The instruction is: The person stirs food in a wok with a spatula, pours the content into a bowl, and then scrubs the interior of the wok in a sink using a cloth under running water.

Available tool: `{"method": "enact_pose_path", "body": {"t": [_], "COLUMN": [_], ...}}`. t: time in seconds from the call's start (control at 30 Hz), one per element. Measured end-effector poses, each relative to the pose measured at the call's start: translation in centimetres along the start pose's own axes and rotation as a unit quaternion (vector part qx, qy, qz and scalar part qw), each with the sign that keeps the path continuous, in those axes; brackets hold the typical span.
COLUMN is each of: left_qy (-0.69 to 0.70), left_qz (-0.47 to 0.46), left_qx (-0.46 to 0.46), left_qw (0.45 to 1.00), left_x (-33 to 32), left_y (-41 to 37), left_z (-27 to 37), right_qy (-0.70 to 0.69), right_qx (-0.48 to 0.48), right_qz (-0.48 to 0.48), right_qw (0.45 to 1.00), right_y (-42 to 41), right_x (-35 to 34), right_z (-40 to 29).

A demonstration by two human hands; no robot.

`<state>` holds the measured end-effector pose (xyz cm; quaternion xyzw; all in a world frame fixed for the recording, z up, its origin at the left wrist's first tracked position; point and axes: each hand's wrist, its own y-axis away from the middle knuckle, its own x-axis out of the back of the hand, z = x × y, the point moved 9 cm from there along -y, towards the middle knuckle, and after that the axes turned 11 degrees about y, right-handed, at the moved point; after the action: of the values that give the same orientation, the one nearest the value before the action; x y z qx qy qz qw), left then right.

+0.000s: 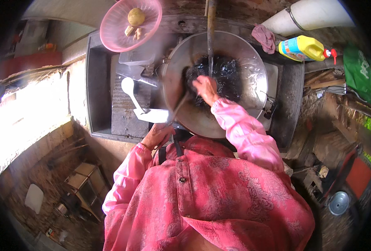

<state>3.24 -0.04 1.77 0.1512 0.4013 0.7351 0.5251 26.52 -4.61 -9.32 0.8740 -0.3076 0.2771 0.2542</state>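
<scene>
A large metal wok with dark water in it sits in the stone sink before me. My right hand is inside it, blurred, its fingers bent over a dark thing at the left of the water; whether they grip it I cannot tell. Over the wok's far side comes a long pipe, its end near the water. By the near left rim, my left hand is closed on the end of a thin handle, which reaches into the wok towards my right hand. What is at the handle's far end is hidden.
At the left lie a cleaver, a white spoon and a clear plastic box. A pink basket holds a round yellowish fruit or vegetable and small pieces. A yellow detergent bottle and a pink cloth rest at the far right edge.
</scene>
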Motion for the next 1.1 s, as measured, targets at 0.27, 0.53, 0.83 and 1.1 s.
{"method": "enact_pose_path", "body": {"t": [0.27, 0.53, 0.83, 1.1], "left_qy": [-0.17, -0.723, -0.853, -0.89], "left_qz": [-0.005, 0.155, 0.217, 0.193], "left_qx": [-0.146, -0.108, -0.146, -0.127], "left_qw": [0.975, 0.665, 0.451, 0.393], "left_x": [0.6, 1.0, 3.8, 2.7], "left_y": [-0.1, 2.5, 1.1, 0.3], "left_z": [2.1, 2.7, 3.3, 3.3], "right_qy": [-0.21, -0.236, -0.316, -0.084], "right_qx": [-0.224, -0.207, -0.245, 0.097], "right_qz": [-0.022, -0.006, -0.085, -0.056], "right_qw": [0.951, 0.95, 0.913, 0.99], "right_y": [-0.2, 3.0, 1.8, 6.1], "right_x": [3.4, 5.9, 3.4, 2.3], "right_z": [7.7, 12.3, 10.8, -4.5]}}
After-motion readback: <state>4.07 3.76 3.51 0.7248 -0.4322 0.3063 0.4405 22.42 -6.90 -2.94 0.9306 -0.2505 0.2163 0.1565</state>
